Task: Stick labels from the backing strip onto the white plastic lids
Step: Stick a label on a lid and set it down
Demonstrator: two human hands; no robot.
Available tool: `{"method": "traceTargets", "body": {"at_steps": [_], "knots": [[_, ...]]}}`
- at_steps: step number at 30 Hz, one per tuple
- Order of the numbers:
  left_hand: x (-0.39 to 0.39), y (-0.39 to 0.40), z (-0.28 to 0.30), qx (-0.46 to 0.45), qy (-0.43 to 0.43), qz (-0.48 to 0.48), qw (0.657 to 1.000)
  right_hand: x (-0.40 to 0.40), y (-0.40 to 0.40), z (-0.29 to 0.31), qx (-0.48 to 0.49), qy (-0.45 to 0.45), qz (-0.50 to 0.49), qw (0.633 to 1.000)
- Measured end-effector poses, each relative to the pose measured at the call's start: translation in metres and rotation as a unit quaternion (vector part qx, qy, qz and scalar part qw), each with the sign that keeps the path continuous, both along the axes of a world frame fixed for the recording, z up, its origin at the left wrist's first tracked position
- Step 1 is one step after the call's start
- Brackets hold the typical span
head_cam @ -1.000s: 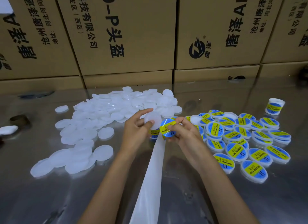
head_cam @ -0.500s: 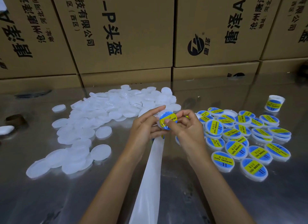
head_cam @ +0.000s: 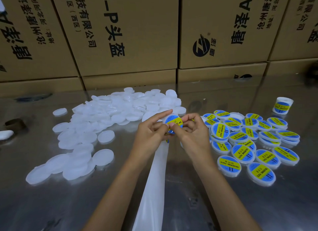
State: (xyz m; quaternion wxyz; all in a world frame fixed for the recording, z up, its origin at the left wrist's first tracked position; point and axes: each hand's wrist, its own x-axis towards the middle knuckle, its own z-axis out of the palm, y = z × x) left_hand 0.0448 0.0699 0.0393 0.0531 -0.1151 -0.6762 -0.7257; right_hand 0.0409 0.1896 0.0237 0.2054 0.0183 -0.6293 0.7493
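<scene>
The lid [head_cam: 173, 123] was held by the left hand [head_cam: 151, 134] and right hand [head_cam: 192, 134]; its label [head_cam: 174, 122] was best pressed flat from centre outward.

I read this as a packing area in a warehouse or small factory. Stacked cardboard cartons [head_cam: 130, 33] printed with Chinese company text fill the whole upper frame. Below them, a reflective metal worktop [head_cam: 223, 205] carries a heap of plain white lids [head_cam: 110, 113] at centre left and a batch of lids labelled "SOLDERING PASTE" [head_cam: 244, 141] at right.
</scene>
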Motion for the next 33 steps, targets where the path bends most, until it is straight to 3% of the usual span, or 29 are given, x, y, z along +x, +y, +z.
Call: {"method": "traceTargets", "body": {"at_steps": [12,17,22,26,33], "knots": [[-0.006,-0.006,-0.008,-0.042,0.039,0.118,0.991,0.002,-0.002,0.0,0.014,-0.049,0.042,0.998],[-0.012,-0.019,-0.007,-0.007,0.015,0.155,0.988,0.001,0.003,-0.003,0.053,-0.047,0.01,0.997],[-0.01,-0.018,-0.003,0.093,-0.055,0.126,0.986,0.003,-0.002,-0.009,0.182,0.006,-0.007,0.983],[-0.007,-0.014,-0.002,0.106,-0.064,0.092,0.988,0.004,-0.006,-0.015,0.256,0.032,0.005,0.966],[-0.004,-0.007,0.0,0.127,-0.057,0.052,0.989,0.001,-0.005,-0.017,0.24,0.055,-0.021,0.969]]}}
